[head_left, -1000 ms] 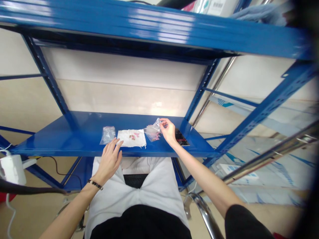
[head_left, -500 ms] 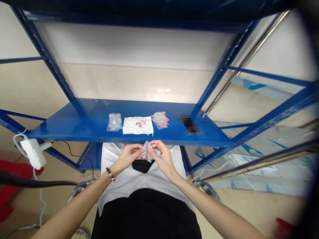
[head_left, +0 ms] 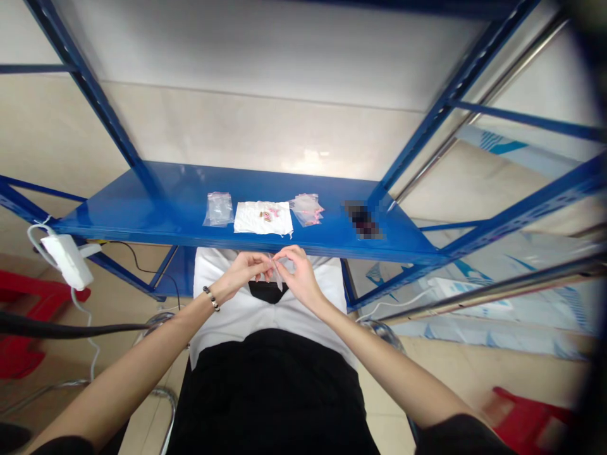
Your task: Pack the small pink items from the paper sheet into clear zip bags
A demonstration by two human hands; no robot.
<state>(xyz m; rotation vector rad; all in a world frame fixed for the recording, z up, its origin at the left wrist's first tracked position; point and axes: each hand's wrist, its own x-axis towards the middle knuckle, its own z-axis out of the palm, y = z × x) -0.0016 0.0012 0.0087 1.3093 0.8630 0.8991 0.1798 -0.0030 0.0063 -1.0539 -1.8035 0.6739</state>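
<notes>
Just in front of the shelf edge, a small clear zip bag [head_left: 279, 275] hangs between my two hands, turned nearly edge-on. My left hand [head_left: 250, 270] pinches its left side with thumb and fingertips. At the top right of the bag, my right hand [head_left: 298, 275] also has thumb and fingers closed on it. What lies inside the bag cannot be made out. Beyond my hands, a white cloth [head_left: 251, 218] lies on the shelf with small pink and brown pieces [head_left: 270, 215] on it. Clear bags [head_left: 219, 209] lie left of the cloth, and pink-edged bags [head_left: 307, 208] lie right of it.
The blue metal shelf [head_left: 165, 189] spans the view between upright posts. A pixelated dark object [head_left: 363, 220] lies at its right. A white power strip [head_left: 67, 260] hangs by the left corner. Red stools [head_left: 526, 417] stand on the floor.
The bag has turned from face-on to nearly edge-on between my hands, which remain closed on it. My view has tilted down, so the shelf sits higher in the picture.
</notes>
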